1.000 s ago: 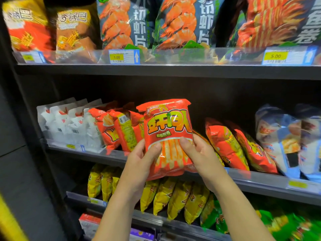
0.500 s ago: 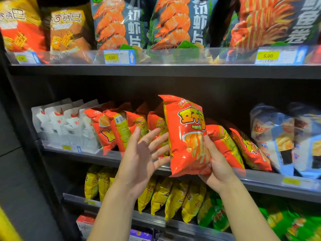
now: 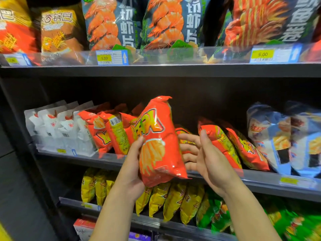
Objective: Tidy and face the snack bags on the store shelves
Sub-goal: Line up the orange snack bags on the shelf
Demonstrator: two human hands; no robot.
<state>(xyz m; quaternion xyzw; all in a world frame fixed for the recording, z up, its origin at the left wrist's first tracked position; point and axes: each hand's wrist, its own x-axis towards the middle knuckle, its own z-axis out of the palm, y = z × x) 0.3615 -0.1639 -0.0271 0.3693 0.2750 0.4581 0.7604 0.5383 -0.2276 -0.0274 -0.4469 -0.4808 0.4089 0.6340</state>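
- The left hand (image 3: 132, 167) grips the orange snack bag (image 3: 156, 145) by its lower left edge, thumb across the front and fingers curled behind.
- The right hand (image 3: 206, 157) is open, fingers spread and pointing at the bag's right side. Their tips pass behind its edge, so I cannot tell whether they touch it.
- The bag is in the air in front of the middle shelf (image 3: 260, 181), upright but tipped a little to the right, printed face toward us. It hangs before the gap in the orange row.
- Handling, as I judge it: a puffed foil pillow, light, soft and slick, with brittle sticks inside. Squeezing hard would crush them. The flat seams at top and bottom, or a loose hold on both side edges, look like the safest places to take it.
- Counted on the middle shelf: about four white packs (image 3: 57, 129) at the left and three orange bags (image 3: 102, 133) beside them, one showing its back. One more is half hidden behind the right hand, and two leaning orange bags (image 3: 224, 146) lie to the right, then two blue-and-white bags (image 3: 281, 136).
- Below hang roughly seven yellow bags (image 3: 173, 202). The green ones beside them are too blurred to count.
- Above stand two shrimp-print bags (image 3: 107, 23) among other large bags.
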